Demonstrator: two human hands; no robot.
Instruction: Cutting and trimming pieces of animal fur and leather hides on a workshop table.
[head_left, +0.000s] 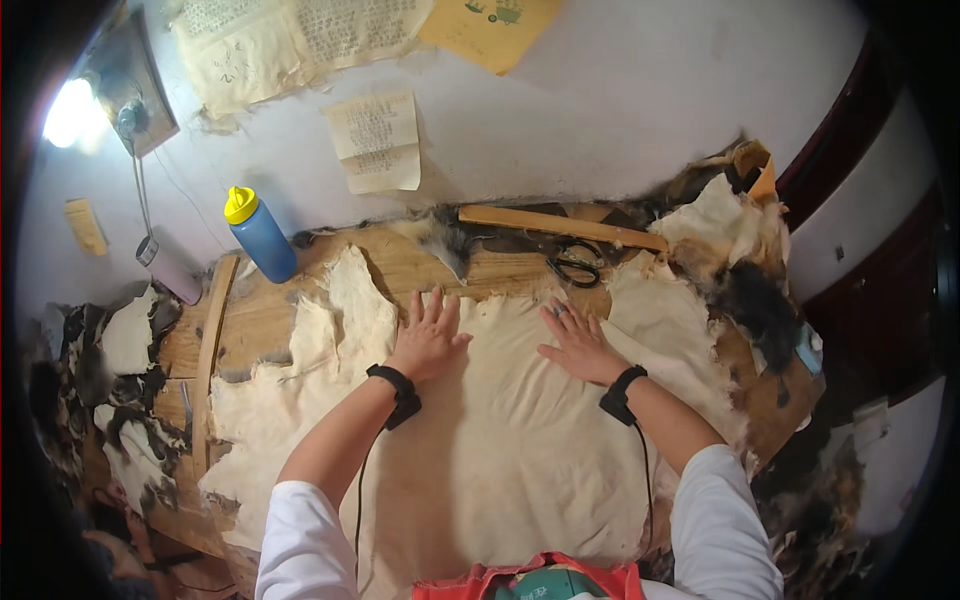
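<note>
Hide (520, 430) lies mid-table (250, 325), wall (620, 110) behind.
Left hand (428, 340) and right hand (580, 346) rest flat on it, apart; exposed wood (508, 270) shows beyond, scissors (575, 264) near the table's far edge.

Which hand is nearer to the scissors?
Right. The right hand rests on the hide, just on the person's side of the scissors; the left hand rests on it too, farther off to their left.

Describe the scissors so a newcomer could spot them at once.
Start at the table, then find the wooden strip near the wall, right of centre. The scissors lie just on its near side, beyond the right hand. Their dark, looped shape sets them apart from the pale hide.
</note>
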